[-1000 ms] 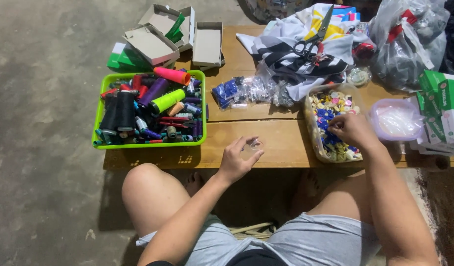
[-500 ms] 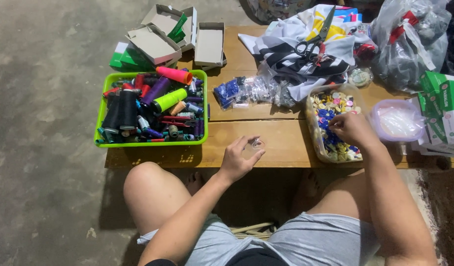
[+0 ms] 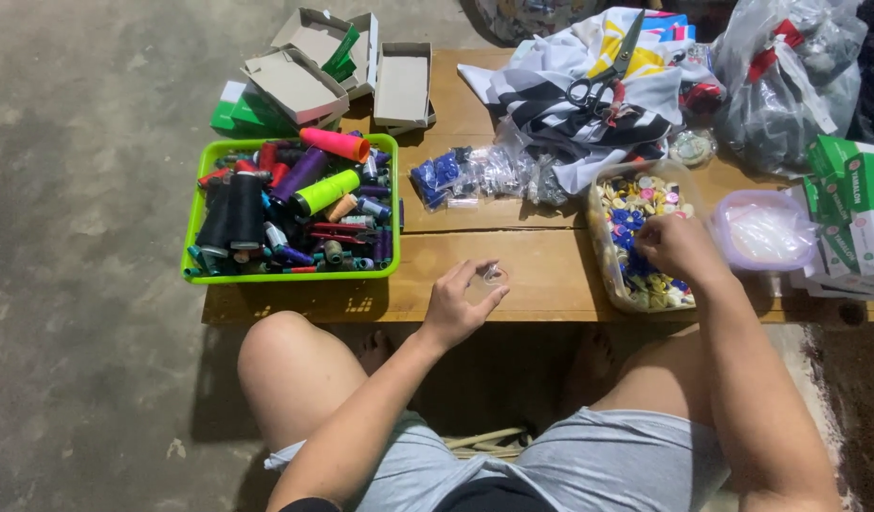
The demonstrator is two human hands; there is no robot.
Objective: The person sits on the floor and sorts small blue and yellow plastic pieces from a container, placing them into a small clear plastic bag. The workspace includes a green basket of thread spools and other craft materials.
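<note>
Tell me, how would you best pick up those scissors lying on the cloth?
Grip the scissors by the black loop handles, coming from above on the near side. The handles lie toward the person on the cloth, while the blades point away toward the far edge.
</note>
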